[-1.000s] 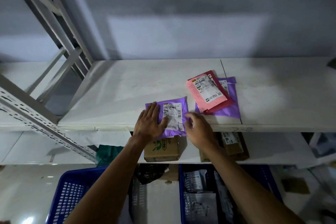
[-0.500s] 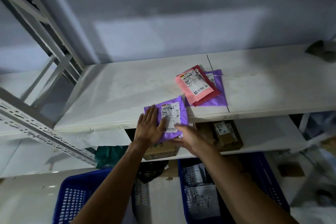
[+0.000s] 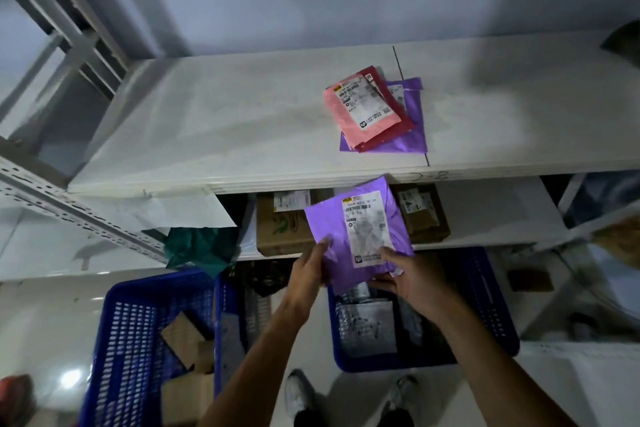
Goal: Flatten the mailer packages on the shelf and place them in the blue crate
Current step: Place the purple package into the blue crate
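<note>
Purple is the mailer [image 3: 330, 218] you hold in both grips. Your left grip [image 3: 308, 276] pinches its lower left edge, thumb on top and fingers curled underneath. Your right grip [image 3: 417, 282] holds the lower right corner the same way, thumb lying by the white label [image 3: 367, 229]. The mailer is off the shelving, in the air in front of the lower shelf [image 3: 502, 215]. It is tilted, label up, just above the far end of the blue crate [image 3: 488, 302] on the floor to your right. That crate already has grey and dark packages in it.

A second blue crate [image 3: 138, 333] stands to your left with cardboard pieces inside. Up on the top shelf [image 3: 207, 121], well apart from your grips, a pink mailer [image 3: 346, 116] lies on a red mailer [image 3: 404, 121], and both lie on another purple mailer [image 3: 417, 135]. Two cardboard boxes [image 3: 282, 232] sit on the lower shelf behind the held mailer, with a green crumpled sheet [image 3: 201, 248] to their left.
</note>
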The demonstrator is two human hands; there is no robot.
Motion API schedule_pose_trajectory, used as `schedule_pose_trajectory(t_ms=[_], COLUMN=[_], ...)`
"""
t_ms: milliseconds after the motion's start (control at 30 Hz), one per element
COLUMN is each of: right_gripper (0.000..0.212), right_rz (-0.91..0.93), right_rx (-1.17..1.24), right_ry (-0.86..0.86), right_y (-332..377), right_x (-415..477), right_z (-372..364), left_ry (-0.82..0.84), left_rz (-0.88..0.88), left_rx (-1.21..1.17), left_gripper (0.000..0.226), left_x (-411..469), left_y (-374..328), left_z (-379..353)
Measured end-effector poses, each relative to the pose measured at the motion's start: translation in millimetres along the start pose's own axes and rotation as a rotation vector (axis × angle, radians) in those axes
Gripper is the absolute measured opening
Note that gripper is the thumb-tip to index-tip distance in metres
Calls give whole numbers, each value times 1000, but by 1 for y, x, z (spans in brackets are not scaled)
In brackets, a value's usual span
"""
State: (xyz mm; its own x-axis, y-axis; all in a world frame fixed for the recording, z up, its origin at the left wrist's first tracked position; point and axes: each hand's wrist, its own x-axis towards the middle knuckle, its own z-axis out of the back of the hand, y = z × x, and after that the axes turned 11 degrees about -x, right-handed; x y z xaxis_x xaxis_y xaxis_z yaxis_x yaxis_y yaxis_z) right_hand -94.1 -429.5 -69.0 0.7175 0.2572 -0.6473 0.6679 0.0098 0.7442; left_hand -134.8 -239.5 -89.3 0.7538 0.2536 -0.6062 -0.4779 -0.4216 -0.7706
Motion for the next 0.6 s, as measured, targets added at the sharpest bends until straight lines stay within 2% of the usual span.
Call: schedule_pose_trajectory(t_ms=[67, 133, 233, 333, 467, 600], right_gripper=[19, 16, 21, 22, 18, 13], right_rz=[-36, -88, -145, -167, -278, -369], right_rx=[-59, -96, -164, -238, -373, -491], right_ry=[-34, -92, -182, -275, -350, -391], right_y=[-18, -40, -68, -87, -131, -192], right_x=[-5, -1, 9, 16, 38, 74], right_z=[19, 41, 78, 112, 164, 197], left_ry=[78, 119, 108, 141, 211, 148], left_rz=[70, 69, 40, 63, 107, 196], left_rx=[5, 59, 239, 387, 517, 626], left_gripper=[22, 20, 4, 7, 23, 23], left_x=[2, 8, 20, 38, 40, 50], left_y=[22, 45, 77, 116, 173, 244], left_z=[-9, -16, -28, -47, -83, -96])
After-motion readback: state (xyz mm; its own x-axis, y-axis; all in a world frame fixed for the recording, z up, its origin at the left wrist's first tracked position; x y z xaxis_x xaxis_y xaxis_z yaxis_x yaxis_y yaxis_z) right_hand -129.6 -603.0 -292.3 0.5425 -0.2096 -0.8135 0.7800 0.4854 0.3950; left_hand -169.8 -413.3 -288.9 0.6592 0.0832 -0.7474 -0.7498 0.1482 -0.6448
